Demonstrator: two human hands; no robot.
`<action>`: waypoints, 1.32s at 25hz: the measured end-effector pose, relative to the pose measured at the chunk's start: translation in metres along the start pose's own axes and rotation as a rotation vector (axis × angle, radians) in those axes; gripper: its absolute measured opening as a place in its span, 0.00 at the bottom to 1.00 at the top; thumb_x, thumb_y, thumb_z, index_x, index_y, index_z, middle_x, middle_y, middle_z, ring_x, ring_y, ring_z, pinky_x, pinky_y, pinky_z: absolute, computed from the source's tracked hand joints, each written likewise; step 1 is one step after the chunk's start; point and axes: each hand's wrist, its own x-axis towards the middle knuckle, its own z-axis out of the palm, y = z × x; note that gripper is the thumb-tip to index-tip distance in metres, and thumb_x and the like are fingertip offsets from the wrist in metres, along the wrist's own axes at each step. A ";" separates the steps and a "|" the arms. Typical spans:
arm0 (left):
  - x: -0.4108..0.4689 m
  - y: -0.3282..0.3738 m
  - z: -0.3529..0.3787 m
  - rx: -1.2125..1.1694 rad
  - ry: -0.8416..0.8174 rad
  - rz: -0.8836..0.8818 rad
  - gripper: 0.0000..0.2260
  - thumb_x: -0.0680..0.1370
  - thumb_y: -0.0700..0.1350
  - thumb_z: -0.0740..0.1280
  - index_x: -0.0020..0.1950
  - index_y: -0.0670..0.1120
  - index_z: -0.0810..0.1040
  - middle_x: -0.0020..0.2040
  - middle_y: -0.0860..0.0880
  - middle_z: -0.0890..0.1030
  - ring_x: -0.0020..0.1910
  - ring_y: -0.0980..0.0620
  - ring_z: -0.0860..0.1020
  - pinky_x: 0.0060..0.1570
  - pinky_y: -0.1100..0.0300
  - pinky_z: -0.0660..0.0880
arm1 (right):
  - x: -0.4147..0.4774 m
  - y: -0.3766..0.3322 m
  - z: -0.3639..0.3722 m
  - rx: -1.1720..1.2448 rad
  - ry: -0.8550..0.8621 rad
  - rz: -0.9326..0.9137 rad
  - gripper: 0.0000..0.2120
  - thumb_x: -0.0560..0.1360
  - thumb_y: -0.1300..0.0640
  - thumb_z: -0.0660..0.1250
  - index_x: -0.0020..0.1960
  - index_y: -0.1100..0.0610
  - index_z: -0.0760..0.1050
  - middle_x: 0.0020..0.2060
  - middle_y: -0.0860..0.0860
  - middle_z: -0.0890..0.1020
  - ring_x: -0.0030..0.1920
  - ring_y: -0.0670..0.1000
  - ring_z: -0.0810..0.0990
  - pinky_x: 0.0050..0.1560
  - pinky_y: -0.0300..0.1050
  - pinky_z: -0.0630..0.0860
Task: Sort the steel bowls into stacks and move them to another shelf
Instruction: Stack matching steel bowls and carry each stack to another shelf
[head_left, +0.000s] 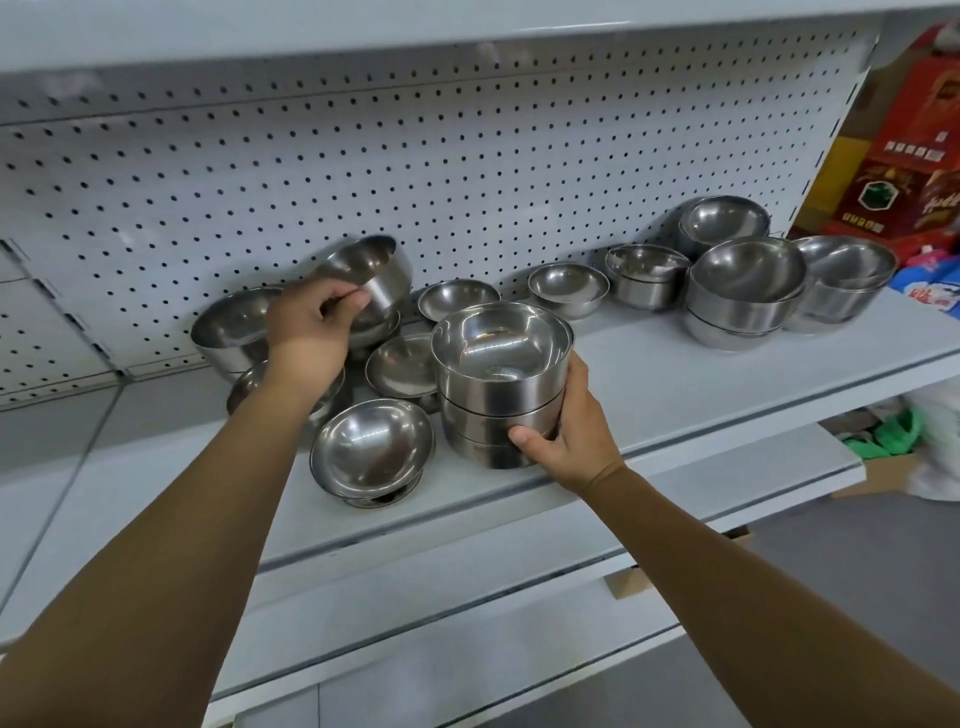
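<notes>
Steel bowls are scattered along a white shelf (675, 384). My left hand (311, 327) grips the rim of a tilted bowl (371, 273) lifted above other bowls at the back left. My right hand (571, 431) holds the side of a stack of three straight-sided bowls (498, 384) near the shelf's front edge. A shallow footed bowl (371, 449) stands just left of that stack. Loose bowls (568, 287) sit in the middle. More stacks (743, 291) stand at the right end.
A white pegboard (363, 171) backs the shelf, and another shelf (311, 31) hangs overhead. A lower shelf (675, 499) juts out below. Red boxes (914, 156) and packaged goods (930, 291) lie past the right end.
</notes>
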 end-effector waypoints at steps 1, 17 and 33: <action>-0.004 0.009 -0.003 -0.044 0.013 0.027 0.02 0.81 0.45 0.71 0.50 0.49 0.84 0.43 0.58 0.80 0.42 0.65 0.76 0.50 0.67 0.73 | 0.000 0.001 0.000 0.002 0.001 -0.003 0.46 0.66 0.36 0.72 0.77 0.46 0.54 0.64 0.39 0.74 0.63 0.38 0.76 0.60 0.34 0.76; -0.084 0.085 -0.007 -0.023 -0.060 0.586 0.04 0.78 0.39 0.73 0.48 0.39 0.87 0.46 0.48 0.85 0.54 0.45 0.77 0.59 0.56 0.73 | 0.000 0.004 -0.002 0.020 -0.042 -0.023 0.50 0.66 0.34 0.73 0.79 0.52 0.54 0.69 0.48 0.75 0.65 0.48 0.77 0.63 0.46 0.78; -0.083 0.092 -0.015 -0.124 -0.380 0.332 0.12 0.82 0.39 0.68 0.51 0.57 0.82 0.75 0.51 0.66 0.75 0.53 0.67 0.66 0.75 0.65 | 0.000 0.001 -0.003 -0.008 -0.049 0.020 0.52 0.67 0.33 0.73 0.81 0.53 0.53 0.70 0.48 0.74 0.67 0.49 0.77 0.65 0.57 0.78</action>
